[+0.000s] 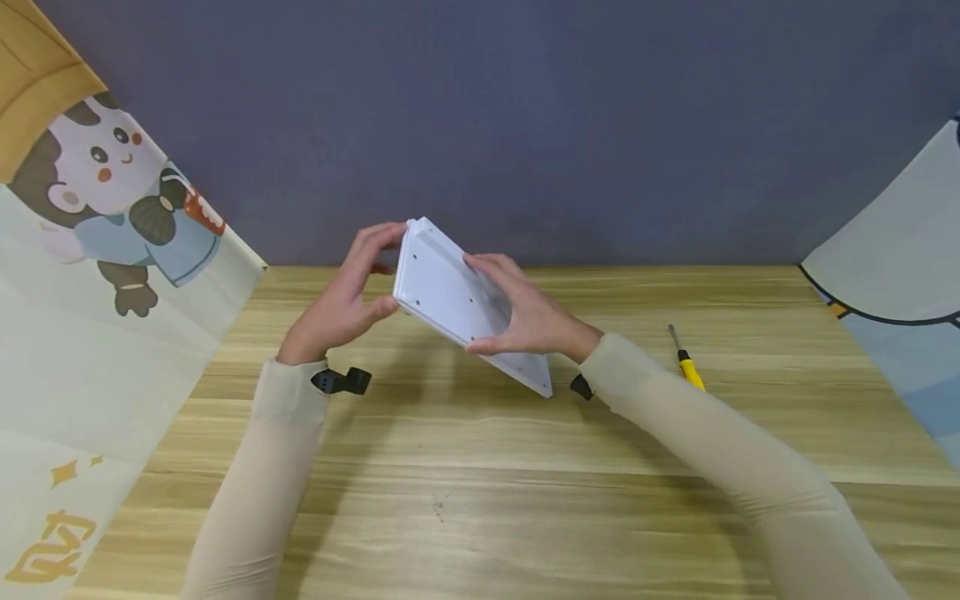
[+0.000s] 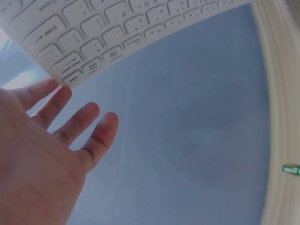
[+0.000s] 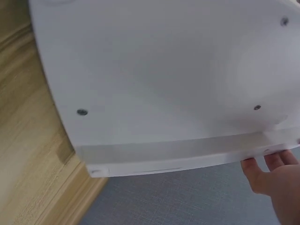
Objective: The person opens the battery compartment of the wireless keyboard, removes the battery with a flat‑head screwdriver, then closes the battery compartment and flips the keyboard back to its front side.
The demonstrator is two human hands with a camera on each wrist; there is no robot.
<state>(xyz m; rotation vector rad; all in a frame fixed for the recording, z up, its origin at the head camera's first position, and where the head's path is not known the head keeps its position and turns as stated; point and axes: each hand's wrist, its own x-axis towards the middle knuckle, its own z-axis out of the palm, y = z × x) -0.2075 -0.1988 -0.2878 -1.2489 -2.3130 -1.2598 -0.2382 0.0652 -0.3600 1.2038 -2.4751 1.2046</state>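
A white keyboard (image 1: 450, 287) is held up tilted above the table, its screw-studded back (image 3: 164, 79) facing me in the head view and its left end higher than its right. Keys (image 2: 93, 35) show on the other face in the left wrist view. My left hand (image 1: 341, 296) spans the raised end, thumb at the lower corner, fingers at the upper one. Some of its fingertips (image 2: 108, 124) extend past the corner. My right hand (image 1: 525, 308) grips the keyboard across its middle, the thumb on one long edge, fingers (image 3: 255, 176) on the thicker edge.
A screwdriver (image 1: 688, 367) with a yellow and black handle lies on the wooden table (image 1: 487, 517), right of the keyboard. A dark wall (image 1: 525, 125) rises behind the table. In the left wrist view, a small green object (image 2: 291, 169) is cut off by the frame's edge.
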